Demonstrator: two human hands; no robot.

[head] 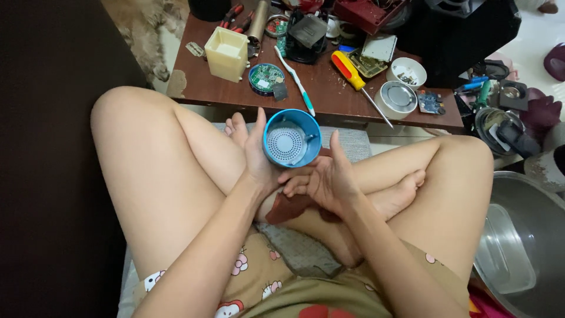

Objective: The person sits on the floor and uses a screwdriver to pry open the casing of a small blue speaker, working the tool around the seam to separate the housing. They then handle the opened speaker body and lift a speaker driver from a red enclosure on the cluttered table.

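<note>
A round blue shell [292, 138] with a perforated grille inside sits in my left hand [259, 159], which cups it from the left and below. My right hand [323, 176] lies just right of and below the shell, fingers together, its thumb up by the shell's right rim. Under my right hand a dark red cloth [288, 207] rests on my crossed legs. Whether the right hand grips the cloth cannot be told.
A low brown table [329, 100] ahead carries a red-and-yellow screwdriver [353, 75], a toothbrush [294, 79], a cream plastic box [226, 53], a round circuit board [266, 76], small white dishes [406, 72] and other parts. A steel basin [527, 247] stands at the right.
</note>
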